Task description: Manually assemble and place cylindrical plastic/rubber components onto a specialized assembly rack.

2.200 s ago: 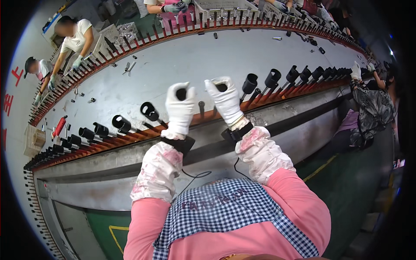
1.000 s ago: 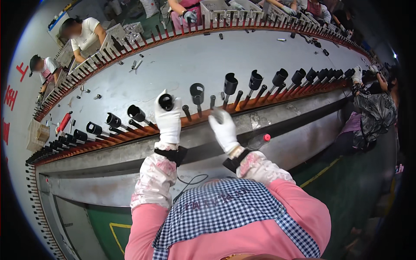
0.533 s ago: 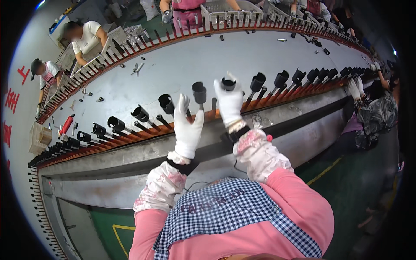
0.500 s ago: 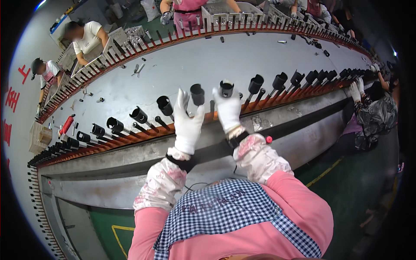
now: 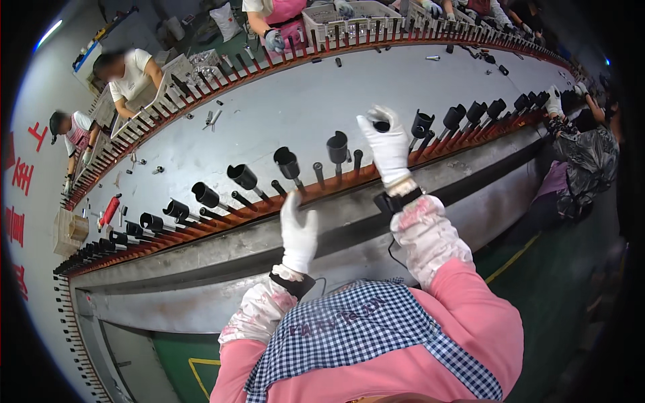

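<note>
My right hand [image 5: 388, 148], in a white glove, has its fingers curled round a black notched cylinder [image 5: 381, 126], whose open top shows between thumb and fingers. Whatever is beneath that cylinder is hidden by the glove. My left hand [image 5: 299, 232], gloved alike, is raised just in front of the row, thumb and fingers apart, with nothing in it. Nearest to it is a black cylinder [image 5: 286, 162] standing on a rod. Another notched black cylinder [image 5: 337, 146] stands on its rod between my hands. Bare dark pegs [image 5: 318, 176] rise between the cylinders.
An orange-brown rail [image 5: 349, 178] carries the row along the grey table [image 5: 201, 153]. Loose small metal parts and a red tool [image 5: 109, 211] lie on the table. Across it, co-workers sit behind another row of pegs with white crates [image 5: 353, 15]. Another worker's gloved hand [image 5: 554, 101] is at far right.
My left hand has drawn back from the cylinders toward me. My right hand has shifted right, still round a cylinder. The near row appears further right, and the whole view has tilted slightly.
</note>
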The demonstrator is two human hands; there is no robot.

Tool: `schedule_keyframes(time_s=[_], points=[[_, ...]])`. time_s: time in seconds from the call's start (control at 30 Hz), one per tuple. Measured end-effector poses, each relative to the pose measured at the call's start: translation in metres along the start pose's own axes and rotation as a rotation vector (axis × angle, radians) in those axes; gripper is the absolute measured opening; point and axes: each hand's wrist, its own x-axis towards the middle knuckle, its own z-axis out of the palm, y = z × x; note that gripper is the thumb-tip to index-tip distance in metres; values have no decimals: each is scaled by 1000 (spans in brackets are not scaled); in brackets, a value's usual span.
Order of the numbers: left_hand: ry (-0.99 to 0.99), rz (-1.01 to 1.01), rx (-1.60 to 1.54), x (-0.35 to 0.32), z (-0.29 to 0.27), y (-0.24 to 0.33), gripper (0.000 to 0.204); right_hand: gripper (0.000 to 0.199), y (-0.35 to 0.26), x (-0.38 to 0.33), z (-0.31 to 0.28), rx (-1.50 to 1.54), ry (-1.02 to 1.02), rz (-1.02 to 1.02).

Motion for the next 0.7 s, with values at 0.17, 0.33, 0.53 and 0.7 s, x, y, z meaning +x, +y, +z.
schedule_keyframes(time_s=[0.17,0.33,0.53,0.7], points=[[31,202,-128,49,51,80,77,51,8,-5,3,128,78,-89],[71,64,-216,110,103,114,73,49,23,-31,-30,-300,-121,19],[97,-163,-191,80,112,73,55,49,73,-50,-120,57,30,148],[-24,-70,-213,1,141,48,71,60,34,66,-169,-240,367,-124]])
